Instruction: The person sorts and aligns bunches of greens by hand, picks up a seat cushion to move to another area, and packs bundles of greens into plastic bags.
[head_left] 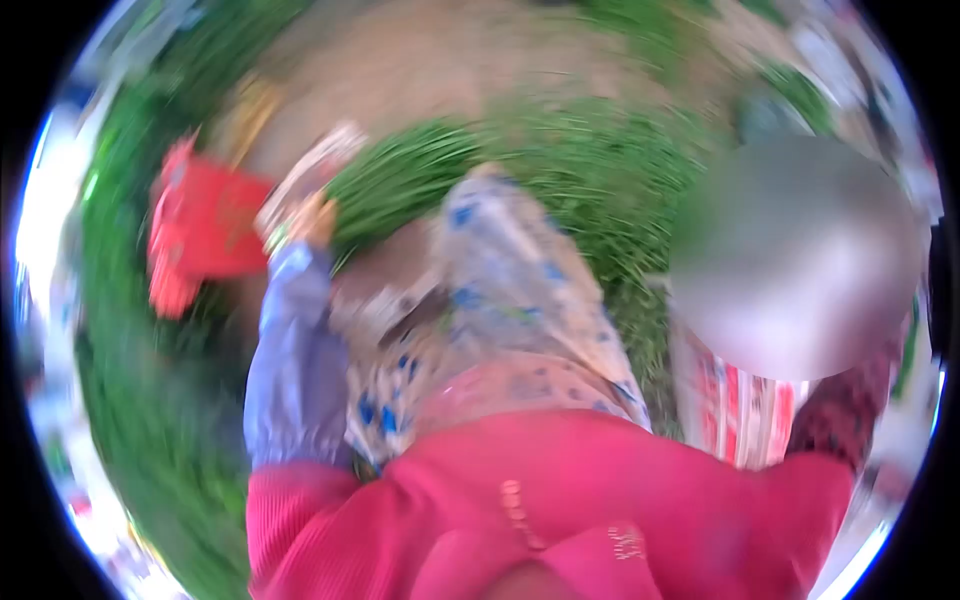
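Note:
My left hand [315, 220], in a purple oversleeve, is at the left end of a bunch of long, thin greens [400, 175] that look like chives. Its fingers appear closed round the bunch, though motion blurs them. The bunch lies beside my knee, which is covered by a pale apron with blue patches [500, 240]. Just left of the hand is a pale, pinkish item [315, 170], too smeared to name. On the right, a dark patterned sleeve [845, 405] reaches up to a large blurred round patch, and my right hand does not show.
A red bag or cloth [215, 220] lies left of my left hand. Loose greens [610, 180] spread across the ground ahead, and more greens [140, 330] line the left side. A red-and-white striped bag [740, 405] stands at my right. Bare brown ground [410, 70] shows at the top.

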